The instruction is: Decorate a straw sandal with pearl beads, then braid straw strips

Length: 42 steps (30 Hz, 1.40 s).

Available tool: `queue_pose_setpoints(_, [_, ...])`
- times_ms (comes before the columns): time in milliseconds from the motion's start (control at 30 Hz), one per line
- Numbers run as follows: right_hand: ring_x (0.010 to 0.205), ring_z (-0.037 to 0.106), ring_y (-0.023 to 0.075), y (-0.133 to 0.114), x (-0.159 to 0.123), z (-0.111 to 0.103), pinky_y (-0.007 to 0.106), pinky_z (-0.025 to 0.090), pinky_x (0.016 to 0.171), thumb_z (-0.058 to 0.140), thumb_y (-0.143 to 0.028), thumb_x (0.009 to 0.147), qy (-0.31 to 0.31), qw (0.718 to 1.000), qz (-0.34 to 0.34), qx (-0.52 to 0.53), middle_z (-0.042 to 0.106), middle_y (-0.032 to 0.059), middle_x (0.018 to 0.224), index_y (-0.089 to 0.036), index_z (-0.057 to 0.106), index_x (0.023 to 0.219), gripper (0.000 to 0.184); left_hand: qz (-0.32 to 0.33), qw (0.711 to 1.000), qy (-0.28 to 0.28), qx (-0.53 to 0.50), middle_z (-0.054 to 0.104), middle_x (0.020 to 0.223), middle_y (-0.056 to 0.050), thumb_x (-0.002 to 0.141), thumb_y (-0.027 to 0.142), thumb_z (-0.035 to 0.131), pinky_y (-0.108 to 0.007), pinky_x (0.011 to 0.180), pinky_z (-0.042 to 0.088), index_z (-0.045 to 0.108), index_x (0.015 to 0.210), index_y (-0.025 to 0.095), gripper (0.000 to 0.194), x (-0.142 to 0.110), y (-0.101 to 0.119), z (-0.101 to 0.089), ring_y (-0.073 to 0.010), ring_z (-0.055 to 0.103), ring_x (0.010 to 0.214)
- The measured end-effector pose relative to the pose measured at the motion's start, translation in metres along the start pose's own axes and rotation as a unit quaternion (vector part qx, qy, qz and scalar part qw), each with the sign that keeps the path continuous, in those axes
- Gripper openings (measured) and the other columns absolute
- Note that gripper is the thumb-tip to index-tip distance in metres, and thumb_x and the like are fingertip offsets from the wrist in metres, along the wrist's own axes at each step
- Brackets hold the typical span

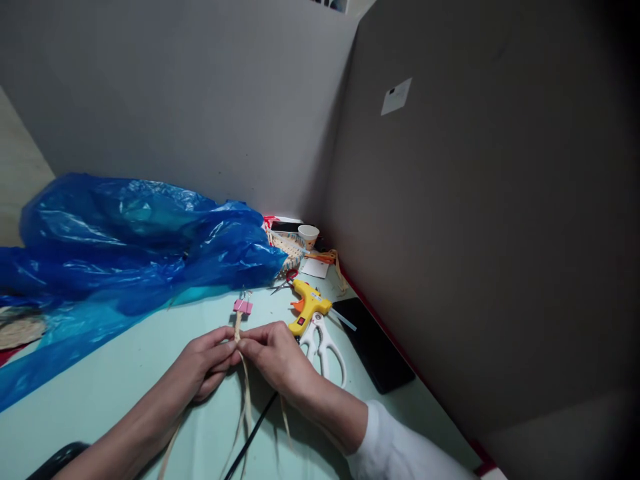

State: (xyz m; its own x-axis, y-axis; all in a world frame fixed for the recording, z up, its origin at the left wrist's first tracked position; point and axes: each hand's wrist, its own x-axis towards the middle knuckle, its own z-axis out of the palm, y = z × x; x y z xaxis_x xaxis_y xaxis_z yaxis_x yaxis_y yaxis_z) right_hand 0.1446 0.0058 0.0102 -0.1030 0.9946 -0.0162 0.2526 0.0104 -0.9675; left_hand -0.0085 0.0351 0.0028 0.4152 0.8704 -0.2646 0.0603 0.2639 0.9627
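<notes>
Braid [238, 328] is narrow, pale straw colour, plaited at the top, with loose thin strands hanging below the fingers. It sits between both sets of fingertips; its top end runs just beyond them into a pink binder clip [243, 307]. Left hand [210, 363]: fingers together, pinching the braid from the left. Right hand [277, 353]: thumb and index closed on it from the right, nearly touching the left. Exact strand count can't be told, several overlap. Edges: right partition [450, 233] meets the desk [135, 380] along a red strip, well right of the fingers; crumpled blue plastic [150, 233] bounds the far left. Room: pale green surface shows left of the fingers, between left forearm and plastic. Right side is tighter: yellow glue gun [309, 308] and white-handled scissors [324, 347] near the right hand, black flat device [375, 343] further right. Black cord [253, 430] runs below the fingers, toward the wearer. Counts: 1 clip, 1 glue gun with 1 clear glue stick [345, 320] out the back, 1 white-handled scissors, 1 black flat device, 1 paper cup [309, 233] beyond the fingers to the right, beside 1 woven basket [293, 252], partly covered.
</notes>
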Motion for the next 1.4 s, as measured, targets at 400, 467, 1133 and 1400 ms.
queue_pose_setpoints(400, [0.058, 0.048, 0.0128, -0.021, -0.019, 0.0, 0.029, 0.028, 0.059, 0.054, -0.017, 0.092, 0.033, 0.954, -0.067, -0.29, 0.068, 0.0045, 0.065, -0.014, 0.075, 0.075, 0.028, 0.004, 0.996, 0.071, 0.055, 0.04, 0.052, 0.01, 0.063, 0.052, 0.073, -0.02, 0.047, 0.021, 0.057, 0.069, 0.019, 0.037, -0.001, -0.004, -0.002, -0.0078, 0.032, 0.047])
queue_pose_setpoints(467, [0.056, 0.047, 0.0133, -0.02, -0.021, 0.001, 0.031, 0.025, 0.057, 0.052, -0.02, 0.094, 0.037, 0.928, -0.082, -0.361, 0.071, 0.0064, 0.07, -0.015, 0.075, 0.078, 0.027, 0.007, 0.995, 0.072, 0.07, 0.034, 0.05, 0.012, 0.064, 0.05, 0.074, -0.02, 0.047, 0.018, 0.055, 0.066, 0.02, 0.035, -0.002, -0.004, -0.003, -0.0074, 0.027, 0.046])
queue_pose_setpoints(1133, [0.058, 0.063, 0.0249, -0.016, -0.041, 0.029, 0.03, 0.038, 0.035, 0.052, -0.005, 0.086, -0.007, 0.718, -0.366, -0.591, 0.066, 0.0141, 0.075, -0.001, 0.065, 0.096, 0.016, -0.056, 0.998, -0.006, -0.009, 0.03, 0.045, 0.014, 0.07, 0.056, 0.073, -0.022, 0.043, 0.004, 0.047, 0.062, 0.022, 0.044, -0.009, 0.007, -0.007, -0.003, 0.009, 0.042])
queue_pose_setpoints(1400, [0.061, 0.065, 0.0192, -0.04, -0.035, 0.002, 0.029, 0.04, 0.052, 0.058, -0.027, 0.093, -0.009, 0.884, -0.217, -0.414, 0.075, 0.008, 0.077, -0.014, 0.075, 0.088, 0.022, -0.037, 0.999, -0.016, 0.019, 0.031, 0.053, 0.012, 0.07, 0.053, 0.078, -0.023, 0.045, 0.009, 0.049, 0.066, 0.021, 0.043, -0.01, 0.005, -0.01, -0.0056, 0.016, 0.047])
